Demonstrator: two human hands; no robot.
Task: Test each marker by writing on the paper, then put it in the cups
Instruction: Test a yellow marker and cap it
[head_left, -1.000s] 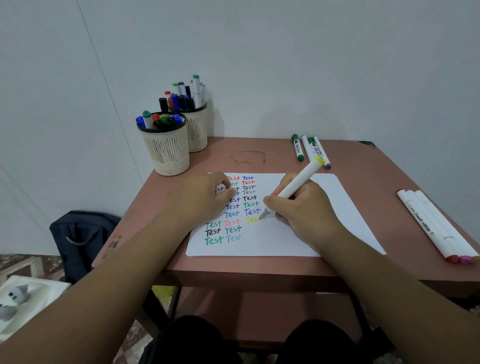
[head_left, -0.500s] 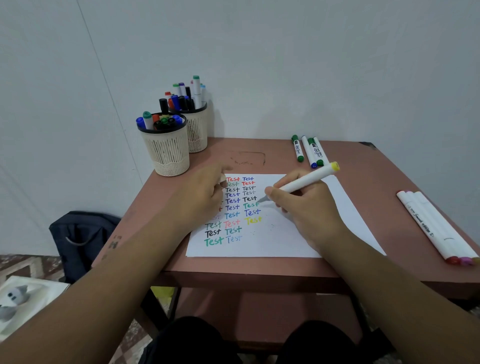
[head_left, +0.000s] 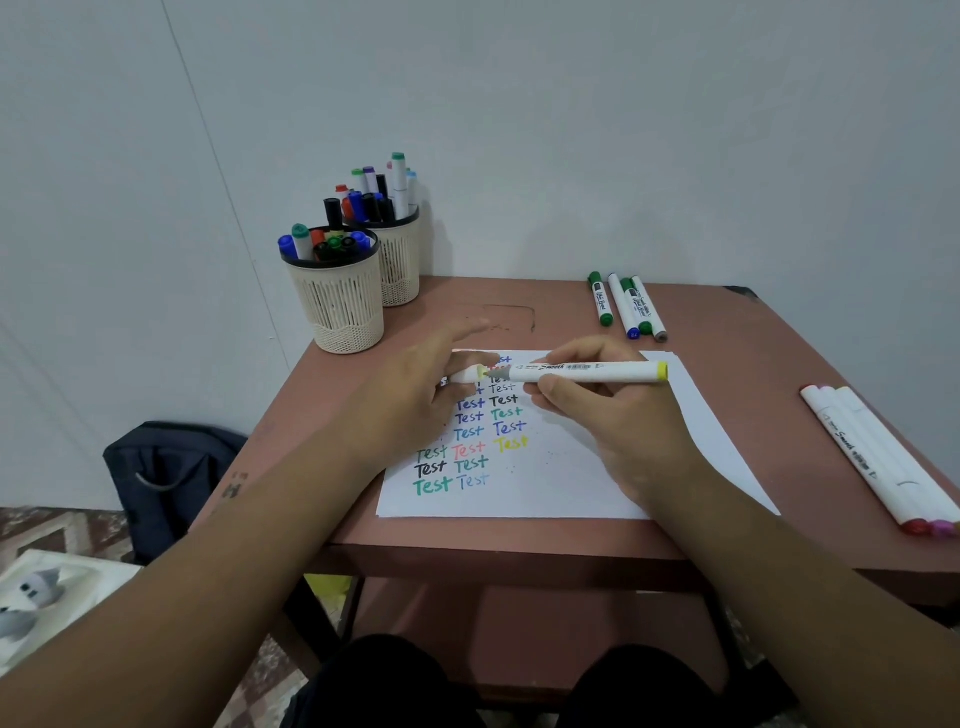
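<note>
My right hand (head_left: 608, 415) grips a white yellow-ended marker (head_left: 587, 372), held level above the paper (head_left: 675, 457) with its tip pointing left. My left hand (head_left: 415, 395) pinches the marker's white cap (head_left: 467, 375) right at that tip, the index finger stretched out. The sheet carries columns of "Test" in several colours, the last one yellow. Two cream mesh cups, the near cup (head_left: 337, 306) and the far cup (head_left: 399, 270), stand at the table's back left, both full of markers.
Several markers (head_left: 626, 306) lie at the back of the reddish table (head_left: 753, 364). Three white markers (head_left: 878, 462) lie along the right edge. A dark bag (head_left: 166, 478) sits on the floor to the left, against the wall.
My right hand lifted the marker off the paper after writing the yellow "Test" and turned it level. My left hand rose from the sheet and brought the cap to the tip.
</note>
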